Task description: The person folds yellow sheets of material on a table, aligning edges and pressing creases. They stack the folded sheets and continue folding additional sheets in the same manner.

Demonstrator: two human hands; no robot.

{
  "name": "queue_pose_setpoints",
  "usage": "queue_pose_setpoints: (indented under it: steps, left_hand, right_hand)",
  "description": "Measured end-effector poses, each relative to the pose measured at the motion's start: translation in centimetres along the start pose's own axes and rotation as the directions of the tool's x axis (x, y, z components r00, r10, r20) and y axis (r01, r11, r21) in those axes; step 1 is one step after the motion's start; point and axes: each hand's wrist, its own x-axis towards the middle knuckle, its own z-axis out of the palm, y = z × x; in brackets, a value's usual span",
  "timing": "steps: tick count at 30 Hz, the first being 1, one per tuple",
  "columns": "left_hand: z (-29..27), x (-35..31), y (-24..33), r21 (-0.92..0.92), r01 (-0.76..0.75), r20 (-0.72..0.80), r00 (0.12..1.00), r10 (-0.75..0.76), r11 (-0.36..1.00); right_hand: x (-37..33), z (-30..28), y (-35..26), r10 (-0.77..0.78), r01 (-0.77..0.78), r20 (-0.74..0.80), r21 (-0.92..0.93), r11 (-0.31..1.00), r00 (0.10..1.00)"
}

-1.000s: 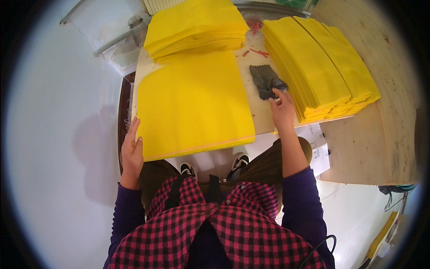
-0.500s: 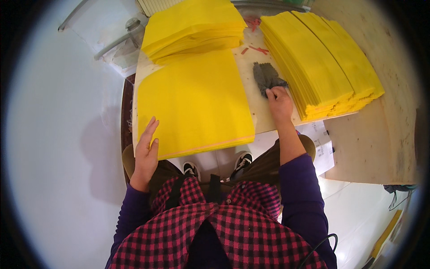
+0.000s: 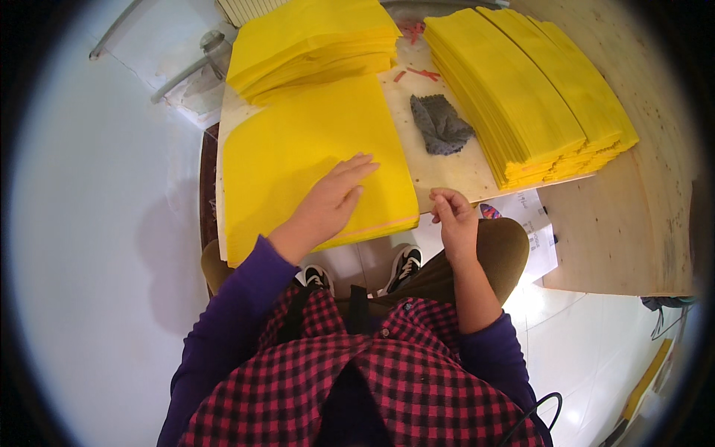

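Observation:
A wide stack of yellow fabric-like sheets (image 3: 313, 127) lies on the near left of the table, a pale line along its front edge. Over its front right part my left hand (image 3: 328, 201) is open, fingers stretched out and palm low; whether it touches the top sheet is hard to tell. Beside the stack's front right corner, at the table's edge, my right hand (image 3: 454, 220) is closed with its fingers curled in, and I see nothing in them. A crumpled dark grey cloth (image 3: 439, 125) with a zigzag edge rests beyond it on the table.
Another yellow pile (image 3: 313, 45) sits at the back left. Long folded yellow bundles (image 3: 521, 89) stand along the right side. Red strips (image 3: 423, 74) lie between them on the wooden table (image 3: 439, 171). A glass jar (image 3: 216, 51) is at the far left, and a wooden panel (image 3: 618, 246) borders the right.
My right hand has let go of the grey cloth and drawn back toward me. My left hand has moved from the stack's left front edge rightward over the sheets.

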Motion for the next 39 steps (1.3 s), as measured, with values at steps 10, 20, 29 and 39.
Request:
queue_pose_setpoints:
  steps: [10, 20, 29, 39]
  left_hand:
    - [4.7, 0.2, -2.7, 0.227, -0.032, 0.087, 0.996, 0.012, 0.973]
    - [4.7, 0.2, -2.8, 0.251, -0.018, 0.095, 0.995, -0.007, 0.968]
    - [4.7, 0.1, -2.7, 0.243, -0.023, 0.094, 0.996, 0.000, 0.970]
    - [4.5, 0.1, -2.5, 0.238, -0.013, 0.082, 0.997, -0.007, 0.971]
  right_hand:
    - [-1.6, -1.0, 1.2, 0.157, -0.160, 0.074, 0.039, 0.986, 0.985]
    - [-1.6, 0.4, 0.6, 0.123, -0.125, 0.108, 0.008, 0.992, 0.986]
    - [-1.1, 1.0, -0.6, 0.289, -0.281, 0.143, -0.070, 0.957, 0.947]
    - [-0.4, 1.8, -1.5, 0.347, -0.326, 0.098, -0.185, 0.927, 0.933]
